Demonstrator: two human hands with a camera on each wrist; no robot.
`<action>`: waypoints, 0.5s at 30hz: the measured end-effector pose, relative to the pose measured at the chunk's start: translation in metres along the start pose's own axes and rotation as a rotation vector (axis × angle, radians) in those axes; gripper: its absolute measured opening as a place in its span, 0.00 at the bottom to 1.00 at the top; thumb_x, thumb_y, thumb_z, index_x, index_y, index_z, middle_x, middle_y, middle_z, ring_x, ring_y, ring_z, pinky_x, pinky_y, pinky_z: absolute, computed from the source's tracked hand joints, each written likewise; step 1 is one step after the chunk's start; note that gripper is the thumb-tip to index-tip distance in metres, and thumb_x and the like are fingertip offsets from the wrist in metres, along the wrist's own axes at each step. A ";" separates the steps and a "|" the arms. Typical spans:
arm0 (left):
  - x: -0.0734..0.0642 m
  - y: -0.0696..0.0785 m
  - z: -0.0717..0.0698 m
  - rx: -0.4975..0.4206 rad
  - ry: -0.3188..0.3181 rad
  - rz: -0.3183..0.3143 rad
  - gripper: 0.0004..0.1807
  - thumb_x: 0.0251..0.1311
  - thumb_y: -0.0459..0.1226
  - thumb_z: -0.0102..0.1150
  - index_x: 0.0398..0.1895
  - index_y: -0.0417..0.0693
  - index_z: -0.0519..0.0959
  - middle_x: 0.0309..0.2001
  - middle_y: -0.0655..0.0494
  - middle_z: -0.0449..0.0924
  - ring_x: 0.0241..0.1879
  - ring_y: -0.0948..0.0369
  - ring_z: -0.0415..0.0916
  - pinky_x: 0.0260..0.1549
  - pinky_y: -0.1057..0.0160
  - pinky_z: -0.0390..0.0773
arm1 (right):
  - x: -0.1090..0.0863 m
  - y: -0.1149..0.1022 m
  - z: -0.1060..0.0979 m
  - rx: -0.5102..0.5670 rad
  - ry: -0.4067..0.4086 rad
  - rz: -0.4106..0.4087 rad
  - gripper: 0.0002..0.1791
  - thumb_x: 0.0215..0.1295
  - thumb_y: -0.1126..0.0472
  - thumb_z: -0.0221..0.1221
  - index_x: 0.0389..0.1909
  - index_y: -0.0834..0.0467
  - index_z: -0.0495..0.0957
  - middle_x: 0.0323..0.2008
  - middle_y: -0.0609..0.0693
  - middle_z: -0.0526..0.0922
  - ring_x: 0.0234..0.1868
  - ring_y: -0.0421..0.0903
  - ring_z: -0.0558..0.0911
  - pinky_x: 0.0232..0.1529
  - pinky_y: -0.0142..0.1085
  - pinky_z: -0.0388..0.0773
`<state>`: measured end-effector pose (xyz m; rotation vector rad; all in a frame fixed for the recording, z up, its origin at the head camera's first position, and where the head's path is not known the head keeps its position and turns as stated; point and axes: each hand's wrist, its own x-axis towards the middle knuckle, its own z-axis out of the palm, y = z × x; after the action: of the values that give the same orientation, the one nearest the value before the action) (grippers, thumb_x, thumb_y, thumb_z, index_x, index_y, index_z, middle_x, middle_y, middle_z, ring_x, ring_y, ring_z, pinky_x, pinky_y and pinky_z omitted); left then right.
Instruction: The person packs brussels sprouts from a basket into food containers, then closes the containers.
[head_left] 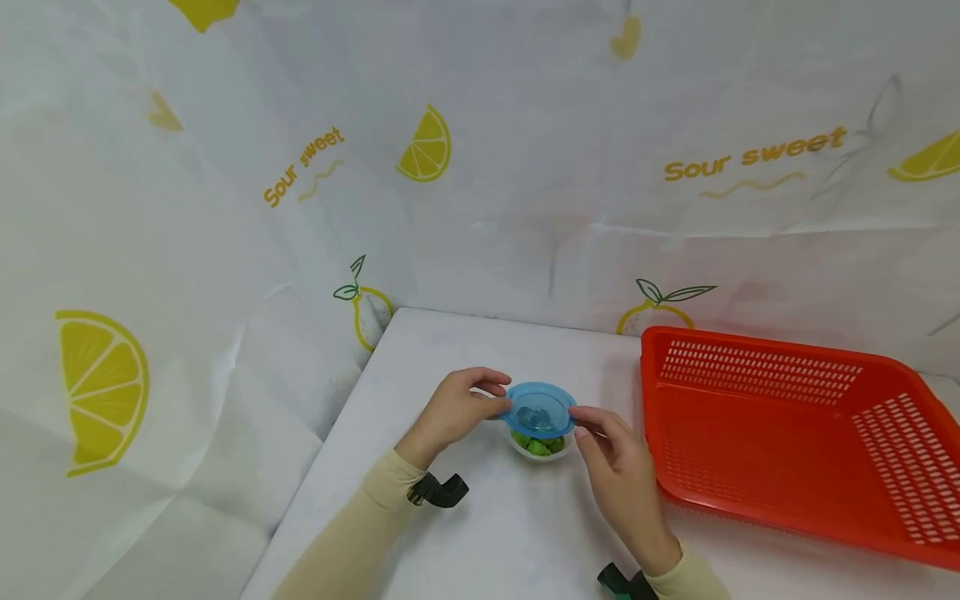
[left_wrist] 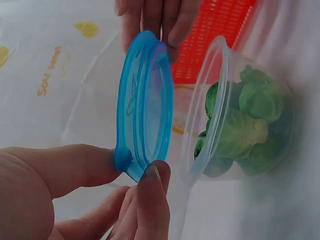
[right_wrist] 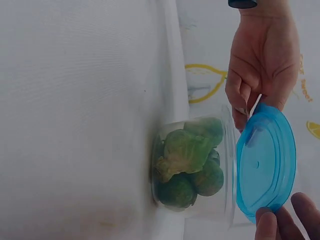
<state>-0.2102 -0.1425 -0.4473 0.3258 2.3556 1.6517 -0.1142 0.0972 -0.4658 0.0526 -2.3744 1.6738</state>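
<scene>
A blue translucent lid (head_left: 543, 408) is held between both hands, just above a clear plastic container (right_wrist: 227, 165). Small green Brussels sprouts (left_wrist: 245, 122) fill much of the container, which stands upright on the table. At the lid's left edge, my left hand (head_left: 465, 410) pinches the rim between thumb and fingers. My right hand (head_left: 617, 467) grips the opposite edge with its fingertips. In the left wrist view a gap shows between the lid and the container's rim.
To the right lies a large red plastic basket (head_left: 750, 442) with slotted walls. The white table (head_left: 480, 533) meets a white printed sheet (head_left: 510, 208) with lemon drawings at the back and left.
</scene>
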 end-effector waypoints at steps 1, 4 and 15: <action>0.000 0.000 0.001 -0.008 -0.002 -0.012 0.21 0.66 0.39 0.74 0.62 0.48 0.86 0.51 0.49 0.88 0.40 0.60 0.90 0.48 0.53 0.90 | 0.000 0.001 0.000 0.000 0.004 -0.003 0.14 0.82 0.64 0.58 0.63 0.57 0.83 0.63 0.51 0.85 0.63 0.47 0.84 0.61 0.14 0.75; 0.001 -0.002 0.002 -0.008 -0.015 -0.054 0.25 0.64 0.39 0.75 0.63 0.43 0.84 0.48 0.49 0.87 0.38 0.59 0.90 0.50 0.50 0.91 | 0.001 0.005 0.002 -0.011 0.015 -0.020 0.15 0.79 0.66 0.60 0.62 0.57 0.83 0.62 0.51 0.85 0.62 0.47 0.84 0.61 0.14 0.74; 0.002 -0.003 0.007 0.055 -0.031 -0.116 0.23 0.59 0.38 0.79 0.57 0.45 0.87 0.41 0.51 0.84 0.34 0.60 0.86 0.44 0.57 0.91 | 0.006 0.016 0.005 -0.071 0.012 -0.044 0.17 0.74 0.71 0.64 0.60 0.57 0.84 0.60 0.52 0.86 0.62 0.49 0.85 0.62 0.14 0.74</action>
<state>-0.2103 -0.1366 -0.4531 0.2185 2.3527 1.5212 -0.1232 0.0987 -0.4814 0.0815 -2.4033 1.5649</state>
